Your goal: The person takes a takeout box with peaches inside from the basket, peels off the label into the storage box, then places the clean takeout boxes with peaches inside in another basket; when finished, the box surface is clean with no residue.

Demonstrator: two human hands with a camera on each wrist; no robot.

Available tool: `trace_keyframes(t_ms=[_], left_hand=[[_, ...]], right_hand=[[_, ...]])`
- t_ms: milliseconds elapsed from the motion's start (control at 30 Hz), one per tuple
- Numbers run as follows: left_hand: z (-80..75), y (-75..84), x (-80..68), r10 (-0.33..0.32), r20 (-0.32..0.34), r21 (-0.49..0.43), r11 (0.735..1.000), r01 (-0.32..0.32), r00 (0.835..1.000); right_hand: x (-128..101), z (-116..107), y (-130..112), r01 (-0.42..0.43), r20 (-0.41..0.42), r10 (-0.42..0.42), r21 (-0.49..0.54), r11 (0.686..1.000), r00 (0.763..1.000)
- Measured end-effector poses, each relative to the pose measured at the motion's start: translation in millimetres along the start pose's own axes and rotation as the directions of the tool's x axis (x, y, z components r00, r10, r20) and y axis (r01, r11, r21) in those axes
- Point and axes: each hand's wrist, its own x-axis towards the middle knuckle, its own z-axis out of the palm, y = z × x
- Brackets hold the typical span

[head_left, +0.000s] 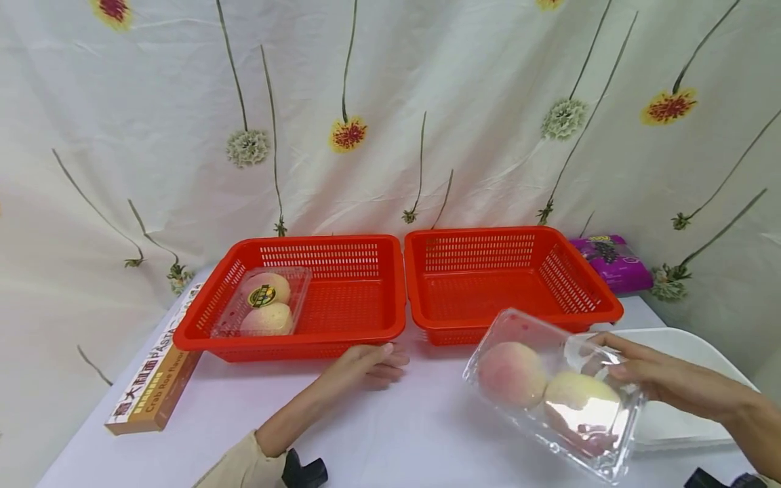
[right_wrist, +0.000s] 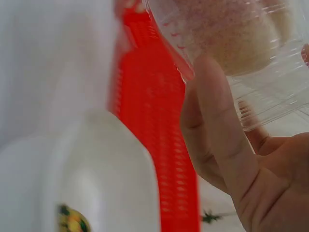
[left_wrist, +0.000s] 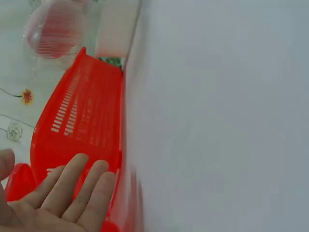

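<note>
A clear plastic box of peaches, with two large peaches visible inside, hangs tilted above the front right of the table. My right hand grips it by its right end, thumb and fingers on either side of the plastic wall. In the right wrist view, the fingers press against the box's edge. My left hand is by the front rim of the left red basket, its fingers extended and holding nothing. A second peach box with a round label lies inside that basket, at its left side.
Beside it stands another red basket, its bottom bare. A white tray lies at the right, under my right hand. Behind the right basket's corner is a purple packet. A long pasta box lies along the left.
</note>
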Motion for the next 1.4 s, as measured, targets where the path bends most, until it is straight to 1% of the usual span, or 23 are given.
trace_keyframes(t_ms=[33,67,133,200,267,300,367,467,533,667,767,933,1100,1267,1400], left_hand=[[2.0,-0.4,3.0,-0.017,0.002,-0.057,0.998,0.017,1.0],[4.2,-1.2,5.9,-0.03,0.006,-0.112,0.993,0.03,1.0],[10.0,-2.3,11.3,-0.045,0.015,-0.211,0.976,0.047,0.999],[16.3,-3.5,17.0,-0.042,0.025,-0.295,0.954,0.047,0.999],[22.5,-3.6,22.0,-0.028,0.031,-0.356,0.934,0.037,0.999],[25.3,-3.0,24.3,-0.018,0.031,-0.377,0.926,0.029,0.999],[29.9,-1.4,28.4,-0.001,0.028,-0.409,0.912,0.012,1.0],[35.4,2.2,33.6,0.013,0.018,-0.429,0.903,-0.004,1.0],[38.6,4.1,37.3,0.017,0.001,-0.447,0.895,-0.015,1.0],[44.5,5.7,43.8,0.013,-0.049,-0.497,0.867,-0.036,0.999],[47.5,6.1,46.7,0.017,-0.073,-0.513,0.857,-0.052,0.997],[49.0,7.5,47.2,0.025,-0.09,-0.493,0.867,-0.067,0.996],[48.8,7.5,46.1,0.02,-0.099,-0.473,0.879,-0.065,0.995],[49.3,7.5,45.7,0.019,-0.1,-0.463,0.884,-0.063,0.995],[49.5,8.2,46.4,0.027,-0.099,-0.462,0.884,-0.07,0.995]], right_hand=[[-4.7,-8.2,0.3,0.007,-0.012,-0.007,0.016,1.0,1.0],[-9.0,-15.3,0.2,0.001,-0.046,-0.001,0.011,1.0,0.999],[-15.9,-29.9,-1.9,-0.013,-0.103,0.014,0.008,1.0,0.995],[-20.5,-44.8,-6.6,-0.034,-0.164,0.035,0.01,0.999,0.986],[-20.8,-57.2,-13.1,-0.024,-0.221,0.022,-0.007,1.0,0.975],[-19.8,-63.3,-17.0,0.002,-0.228,-0.004,-0.01,1.0,0.974],[-14.9,-74.7,-24.8,0.083,-0.227,-0.082,-0.004,0.997,0.971],[-2.4,-87.2,-39.5,0.188,-0.2,-0.189,-0.023,0.982,0.961],[8.5,-93.9,-49.2,0.204,-0.186,-0.207,-0.035,0.978,0.96],[32.2,-101.6,-66.8,0.112,-0.203,-0.122,-0.06,0.992,0.972],[49.8,-102.0,-76.0,0.037,-0.235,-0.046,-0.044,0.998,0.971],[75.0,-101.3,-84.9,-0.009,-0.221,0.004,-0.024,1.0,0.975],[96.1,-101.5,-88.3,-0.082,-0.191,0.079,-0.006,0.997,0.978],[113.5,-99.5,-88.3,-0.147,-0.19,0.141,-0.015,0.989,0.972],[121.5,-98.2,-90.4,-0.198,-0.211,0.189,-0.021,0.98,0.959]])
